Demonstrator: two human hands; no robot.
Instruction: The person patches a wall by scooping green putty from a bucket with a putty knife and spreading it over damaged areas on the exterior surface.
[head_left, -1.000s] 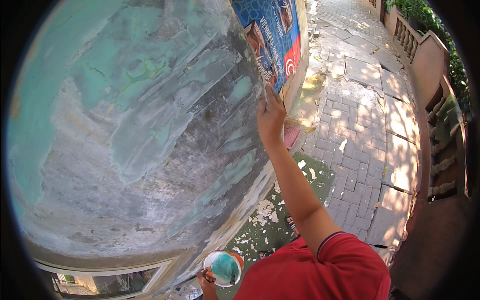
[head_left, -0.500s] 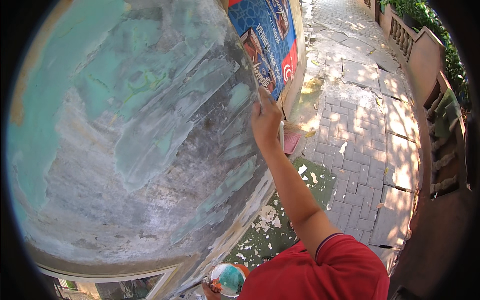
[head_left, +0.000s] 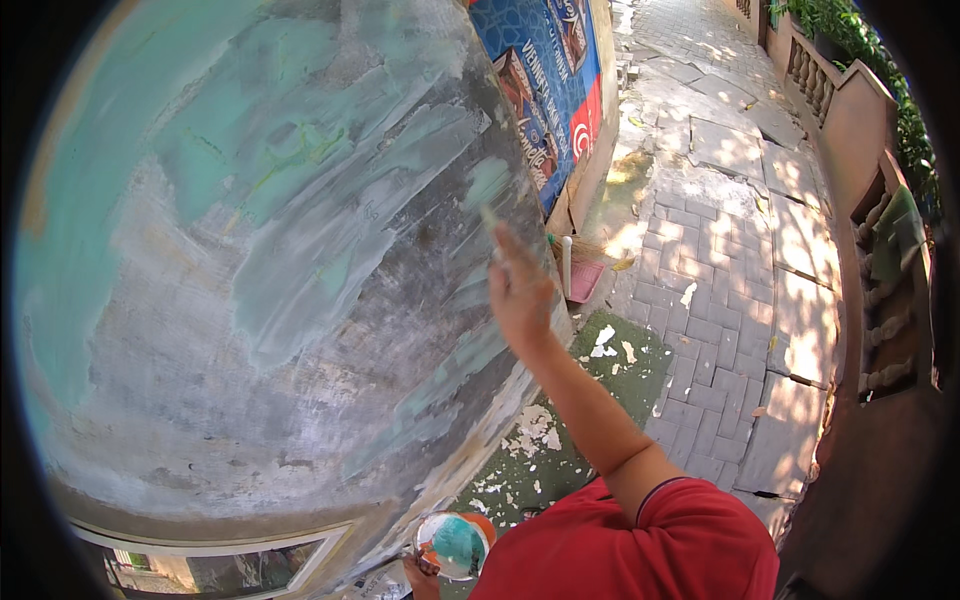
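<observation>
A grey wall (head_left: pixel 330 420) fills the left side, partly covered with pale green filler (head_left: pixel 130 130) in broad streaks and patches. Over the wall's right part my right hand (head_left: pixel 522 295) is raised and blurred, its fingers closed around a thin thing I cannot make out. Its tip is close to a small green patch (head_left: pixel 488 183). Low in the view, my left hand (head_left: pixel 424 580) grips the rim of a white and orange bucket (head_left: pixel 484 528). Teal-green paste (head_left: pixel 458 543) lies inside that bucket.
Below the wall is a window (head_left: pixel 220 570). A blue and red poster (head_left: pixel 550 90) hangs past the wall's corner, above a pink dustpan (head_left: pixel 584 282) and a broom (head_left: pixel 600 250). White flakes litter a green mat (head_left: pixel 630 375). A paved path (head_left: pixel 700 260) runs beside a balustrade wall (head_left: pixel 855 110).
My right hand has moved down and slightly left along the wall, away from the poster's lower corner. The bucket in my left hand has shifted slightly up.
</observation>
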